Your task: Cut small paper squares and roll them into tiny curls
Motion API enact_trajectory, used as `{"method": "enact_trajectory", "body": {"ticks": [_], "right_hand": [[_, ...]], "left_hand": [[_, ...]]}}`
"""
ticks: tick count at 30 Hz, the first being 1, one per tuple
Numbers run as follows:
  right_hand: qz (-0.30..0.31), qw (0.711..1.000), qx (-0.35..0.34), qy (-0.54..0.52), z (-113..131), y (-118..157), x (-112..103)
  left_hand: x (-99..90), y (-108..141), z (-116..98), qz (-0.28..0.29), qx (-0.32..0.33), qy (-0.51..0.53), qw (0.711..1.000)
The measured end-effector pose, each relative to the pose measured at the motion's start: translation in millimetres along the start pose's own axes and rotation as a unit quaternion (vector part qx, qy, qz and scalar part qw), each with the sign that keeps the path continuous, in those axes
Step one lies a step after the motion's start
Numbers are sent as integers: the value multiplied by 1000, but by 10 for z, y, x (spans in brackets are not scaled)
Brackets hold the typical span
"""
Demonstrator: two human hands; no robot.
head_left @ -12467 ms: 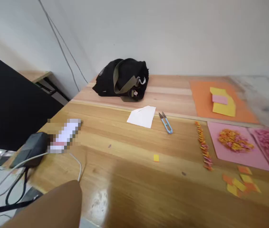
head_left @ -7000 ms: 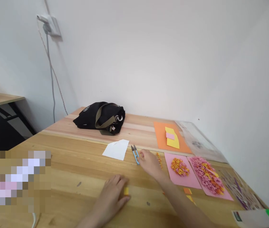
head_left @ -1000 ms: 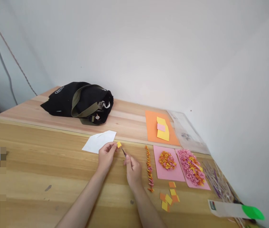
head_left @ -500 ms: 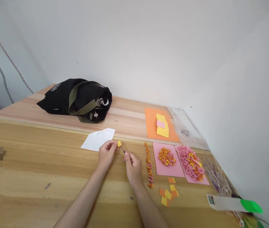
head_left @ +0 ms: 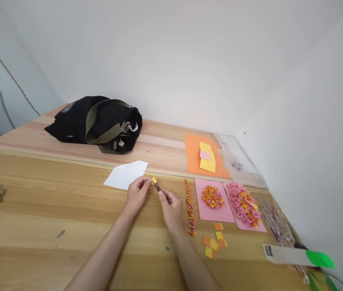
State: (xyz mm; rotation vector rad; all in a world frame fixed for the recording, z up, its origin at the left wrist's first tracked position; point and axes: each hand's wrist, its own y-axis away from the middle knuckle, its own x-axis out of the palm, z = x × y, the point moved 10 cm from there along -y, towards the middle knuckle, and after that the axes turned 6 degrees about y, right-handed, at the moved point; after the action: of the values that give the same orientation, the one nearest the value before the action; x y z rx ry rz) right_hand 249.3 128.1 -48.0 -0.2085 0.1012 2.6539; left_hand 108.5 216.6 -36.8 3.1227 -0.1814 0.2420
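My left hand (head_left: 138, 193) is closed in a pinch on a small yellow piece of paper (head_left: 154, 180), held above the wooden table (head_left: 83, 226). My right hand (head_left: 171, 208) grips dark tweezers (head_left: 157, 186), whose tips point up and left and meet the yellow paper. Just beyond my left hand lies a folded white sheet (head_left: 124, 174). Right of my right hand runs a row of small orange and pink curled pieces (head_left: 189, 206). Small orange and yellow paper squares (head_left: 214, 243) lie scattered nearby.
Two pink sheets (head_left: 200, 212) bear heaps of pink and orange curls. Behind them sits an orange sheet (head_left: 191, 161) with yellow and pink paper. A black bag (head_left: 104, 121) rests near the wall. A white and green cutter-like tool (head_left: 293, 256) and pale strips (head_left: 276, 220) lie right.
The tweezers have turned in my right hand, now showing a broader side against the yellow paper. My left hand keeps its pinch. The whole view has shifted slightly.
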Motion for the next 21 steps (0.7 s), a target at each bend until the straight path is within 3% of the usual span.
{"method": "enact_trajectory", "body": {"ticks": [9, 21], "right_hand": [[-4, 1000, 2, 6, 54, -18, -61], [-7, 1000, -2, 17, 49, -3, -55]], "left_hand": [[11, 10, 10, 3, -1, -2, 1000], [-127, 4, 28, -71, -4, 32, 997]]}}
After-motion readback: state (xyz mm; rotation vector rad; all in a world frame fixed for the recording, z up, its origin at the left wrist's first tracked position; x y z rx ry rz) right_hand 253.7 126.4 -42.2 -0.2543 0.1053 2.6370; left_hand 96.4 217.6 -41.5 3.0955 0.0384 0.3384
